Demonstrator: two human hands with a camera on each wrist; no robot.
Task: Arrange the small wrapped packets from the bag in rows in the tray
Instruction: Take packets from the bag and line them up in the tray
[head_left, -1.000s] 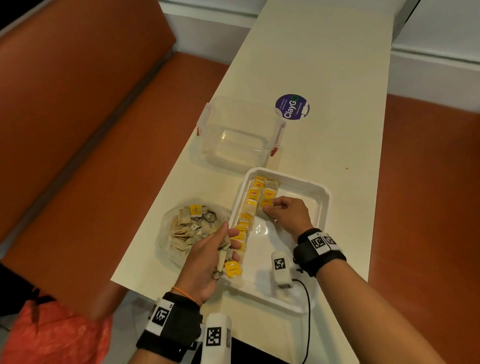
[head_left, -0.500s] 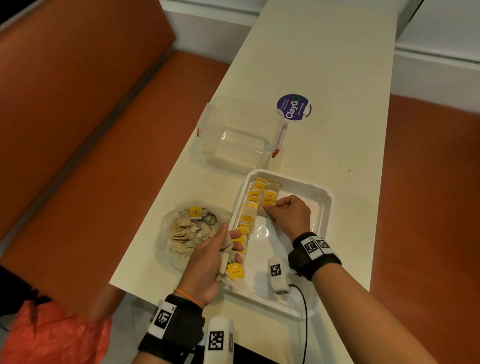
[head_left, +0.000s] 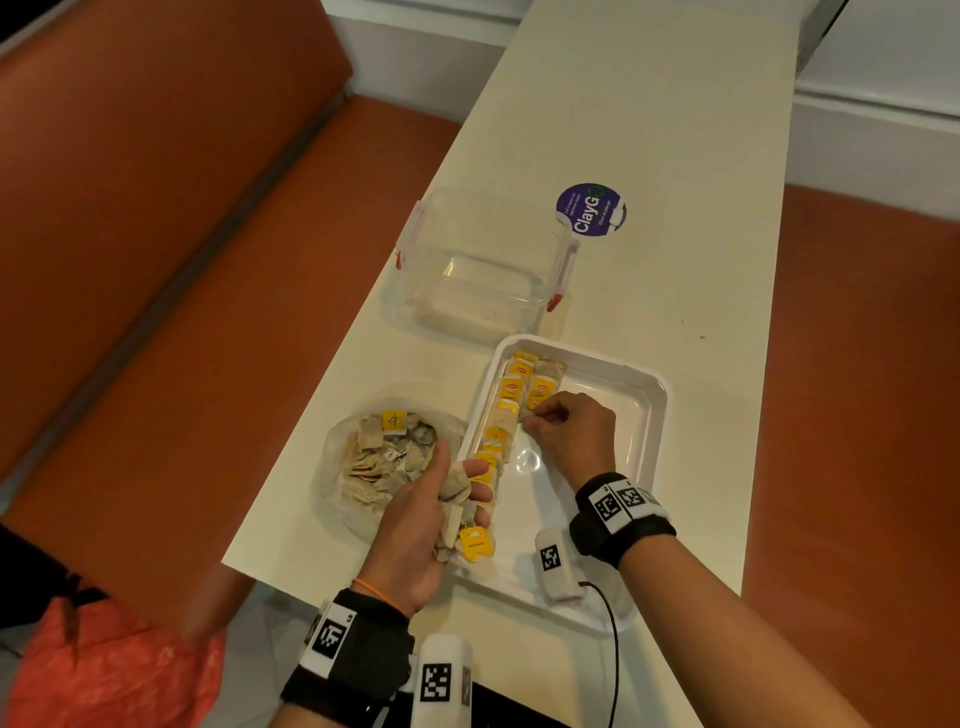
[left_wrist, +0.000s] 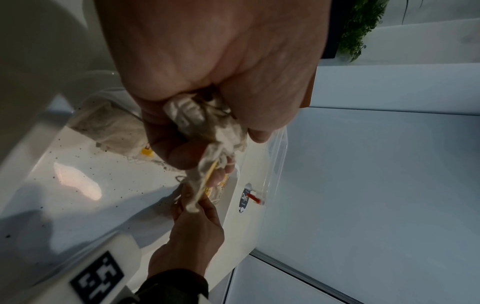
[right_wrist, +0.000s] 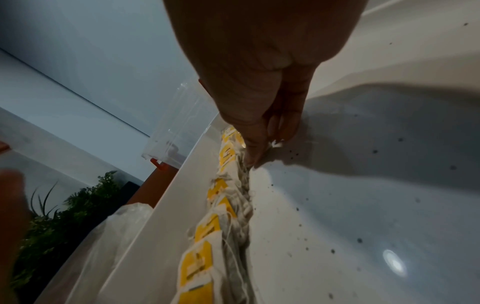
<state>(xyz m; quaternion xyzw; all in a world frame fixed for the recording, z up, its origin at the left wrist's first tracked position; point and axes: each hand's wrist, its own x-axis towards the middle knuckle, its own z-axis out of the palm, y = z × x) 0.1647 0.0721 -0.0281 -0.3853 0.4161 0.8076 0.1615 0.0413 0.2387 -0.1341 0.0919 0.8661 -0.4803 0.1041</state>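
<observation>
A white tray (head_left: 647, 400) holds one long row of yellow-tagged packets (head_left: 500, 431) along its left wall, also seen in the right wrist view (right_wrist: 221, 216). A short second row (head_left: 541, 389) starts at the far end. My right hand (head_left: 535, 421) pinches a packet (head_left: 525, 413) at the near end of that second row, thumb against fingertips (right_wrist: 255, 152). My left hand (head_left: 462, 483) hovers over the tray's left rim and grips a bunch of packets (head_left: 457, 501), crumpled in the palm (left_wrist: 207, 121). The clear bag (head_left: 374, 457) with several loose packets lies left of the tray.
A clear lidless plastic container (head_left: 483, 265) with red clips stands just beyond the tray. A round purple sticker (head_left: 591, 209) lies on the cream table (head_left: 649, 130). An orange bench (head_left: 156, 234) runs along the table's left side. Dark specks dot the tray floor (right_wrist: 363, 205).
Hardly anything has moved. My right hand stays at the near end of the second row. My left hand keeps the bunch of packets over the tray's left rim.
</observation>
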